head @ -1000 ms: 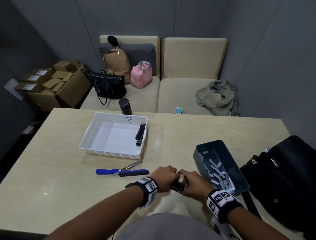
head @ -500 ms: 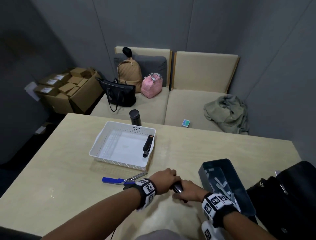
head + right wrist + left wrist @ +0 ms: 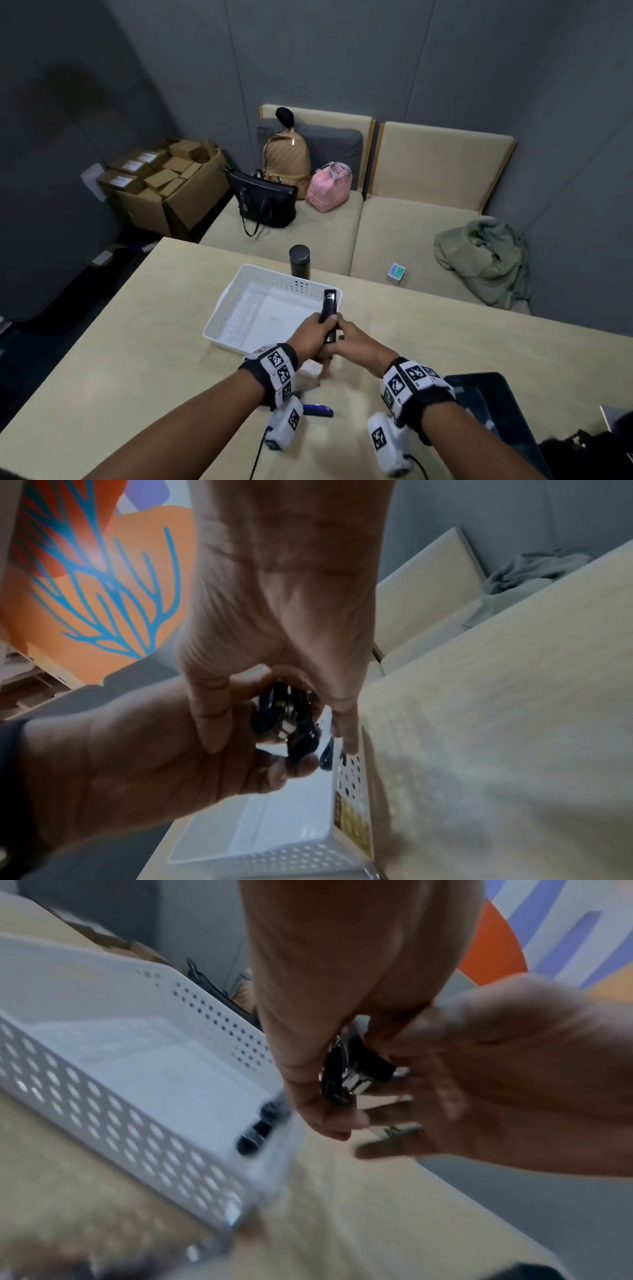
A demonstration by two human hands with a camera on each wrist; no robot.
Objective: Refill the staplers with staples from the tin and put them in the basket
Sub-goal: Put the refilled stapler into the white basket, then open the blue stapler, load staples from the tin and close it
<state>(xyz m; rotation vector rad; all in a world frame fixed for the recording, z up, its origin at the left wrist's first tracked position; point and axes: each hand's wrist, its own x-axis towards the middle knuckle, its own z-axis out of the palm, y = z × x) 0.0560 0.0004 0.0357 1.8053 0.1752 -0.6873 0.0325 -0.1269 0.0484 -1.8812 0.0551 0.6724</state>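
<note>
Right now both hands hold one black stapler (image 3: 329,317) over the near right corner of the white basket (image 3: 239,301). Left hand (image 3: 310,337) has fingers curled round the stapler's body; right hand (image 3: 354,344) pinches its near end, and its other fingers look looser in the left wrist view, though blur hides the detail. The stapler is off the table, pointing away from the person, its far end above the basket's right side.

Progress, judging by layout: at least one black stapler (image 3: 258,1130) seems to lie inside the basket against its right wall, seen in the left wrist view, blurred. The held one looks closed, so probably refilled and on its way in; I can't confirm staples inside. A blue stapler (image 3: 318,409) lies on the table nearer the person than the basket, partly hidden by the left wrist, so likely still to be filled and placed. The dark tin (image 3: 493,407) sits right of the basket and closer to the person, behind the right wrist; its contents are not visible.

Left: drop this one in, then do the blue one.
</note>
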